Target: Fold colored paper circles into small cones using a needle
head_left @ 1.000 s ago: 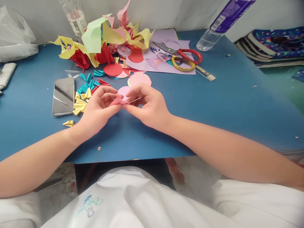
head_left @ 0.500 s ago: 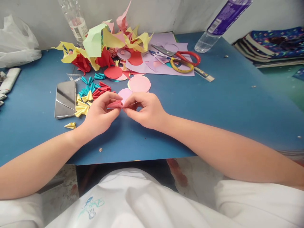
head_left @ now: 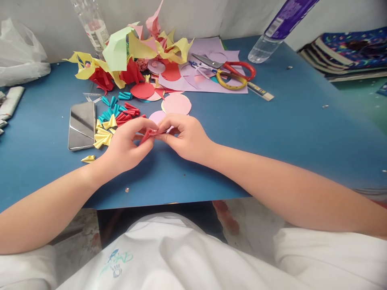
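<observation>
Between my two hands is a partly rolled pink-red paper cone [head_left: 146, 136], held over the front half of the table. My left hand [head_left: 128, 143] is closed on its left side, thumb and fingertips pinching it. The fingertips of my right hand [head_left: 184, 137] pinch the paper's right end. Just behind my left hand lie small rolled paper cones: teal ones [head_left: 112, 102], red ones [head_left: 132, 109] and yellow ones [head_left: 103, 137]. Behind my right hand are a lilac paper circle [head_left: 157, 117] and a pink paper circle [head_left: 177, 104].
A phone [head_left: 81, 125] lies left of the cones. Scissors [head_left: 232, 74] and a box-cutter-like strip [head_left: 260, 92] rest by lilac paper sheets [head_left: 208, 88]. Crumpled paper scraps [head_left: 121, 52], a clear bottle [head_left: 96, 34] and a purple-labelled bottle [head_left: 266, 48] stand behind. A plastic bag [head_left: 22, 54] sits back left.
The pink-red paper has turned in my fingers, and its left end now points lower. The thin needle-like line by my right fingertips no longer shows. The view has shifted slightly.
</observation>
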The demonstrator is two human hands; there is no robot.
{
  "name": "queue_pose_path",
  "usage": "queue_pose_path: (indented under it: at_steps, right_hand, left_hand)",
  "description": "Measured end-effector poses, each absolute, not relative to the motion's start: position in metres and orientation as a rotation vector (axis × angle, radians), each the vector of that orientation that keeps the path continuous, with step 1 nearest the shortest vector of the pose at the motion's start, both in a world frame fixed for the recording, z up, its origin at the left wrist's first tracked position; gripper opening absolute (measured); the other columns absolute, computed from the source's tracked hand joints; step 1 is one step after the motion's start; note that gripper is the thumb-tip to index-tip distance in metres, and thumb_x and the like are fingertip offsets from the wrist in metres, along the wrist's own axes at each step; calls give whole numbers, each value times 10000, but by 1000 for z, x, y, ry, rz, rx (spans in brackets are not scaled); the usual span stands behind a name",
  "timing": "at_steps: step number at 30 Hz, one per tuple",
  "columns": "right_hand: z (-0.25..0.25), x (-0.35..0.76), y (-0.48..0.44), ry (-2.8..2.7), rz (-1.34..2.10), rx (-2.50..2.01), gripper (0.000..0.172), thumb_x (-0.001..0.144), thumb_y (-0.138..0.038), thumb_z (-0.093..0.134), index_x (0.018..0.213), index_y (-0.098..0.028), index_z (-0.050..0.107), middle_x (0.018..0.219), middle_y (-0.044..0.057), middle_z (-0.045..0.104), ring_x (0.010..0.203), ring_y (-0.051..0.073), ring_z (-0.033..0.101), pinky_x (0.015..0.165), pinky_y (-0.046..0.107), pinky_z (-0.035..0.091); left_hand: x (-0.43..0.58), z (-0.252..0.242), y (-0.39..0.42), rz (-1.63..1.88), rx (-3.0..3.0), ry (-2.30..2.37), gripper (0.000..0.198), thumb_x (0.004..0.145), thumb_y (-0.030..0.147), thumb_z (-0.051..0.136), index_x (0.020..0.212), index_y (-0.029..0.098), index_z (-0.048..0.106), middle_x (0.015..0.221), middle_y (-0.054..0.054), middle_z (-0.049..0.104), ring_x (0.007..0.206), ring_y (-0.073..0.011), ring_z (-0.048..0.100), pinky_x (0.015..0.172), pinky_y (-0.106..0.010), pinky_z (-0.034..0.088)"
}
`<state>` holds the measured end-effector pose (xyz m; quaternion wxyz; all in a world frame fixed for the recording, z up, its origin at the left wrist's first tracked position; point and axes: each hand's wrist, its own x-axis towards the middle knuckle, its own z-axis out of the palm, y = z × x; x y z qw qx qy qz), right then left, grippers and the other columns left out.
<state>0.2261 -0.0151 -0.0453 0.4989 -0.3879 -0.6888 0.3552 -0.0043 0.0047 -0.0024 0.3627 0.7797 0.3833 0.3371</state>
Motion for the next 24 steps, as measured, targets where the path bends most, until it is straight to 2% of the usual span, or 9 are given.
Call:
queue_pose_path:
  at_steps: [2,4,9,13,18,24]
  right_hand:
    - [-43,225,-16,-1641,917,-938,333,1033,-538,981,923,-248,862,1012,62,903,936,258,830,824,395,709]
    - [-42,224,-18,-1598,962,-948,369,999,-573,1024,915,-254,858,990,52,895,919,260,829,828,407,724]
    - [-41,222,-21,-1467,992,-966,471,910,-681,1101,987,-290,849,1050,37,889,971,276,842,864,443,760]
    - [-42,220,-21,-1403,1014,-927,587,846,-747,1133,1051,-277,847,1070,38,887,978,265,852,873,436,761]
    - [-41,218,-22,-1395,1028,-931,560,836,-721,1143,1001,-280,838,1050,30,876,963,265,846,868,442,759]
    - [-40,215,-27,-1419,1006,-912,554,857,-718,1136,991,-269,839,1022,31,846,977,272,841,878,457,758]
  left_hand:
    - [-5,2,3,870,2108,991,120,840,339,832,950,292,828,997,-52,838,967,-292,782,952,-472,725]
    - [-6,6,0,859,2134,1047,58,889,342,834,920,299,810,961,-53,817,932,-287,753,951,-470,725]
    - [-4,8,-4,839,2094,1085,160,934,369,850,873,286,728,883,-44,763,811,-255,676,864,-453,702]
    - [-2,6,-3,810,2066,1045,156,936,347,829,870,279,705,850,-27,717,780,-227,626,835,-434,670]
    - [0,5,-3,794,2104,1014,264,938,347,803,760,281,620,754,-6,625,731,-206,541,813,-433,608]
    - [0,6,-7,749,1924,1067,189,946,356,854,894,243,711,822,5,701,772,-194,593,781,-367,565]
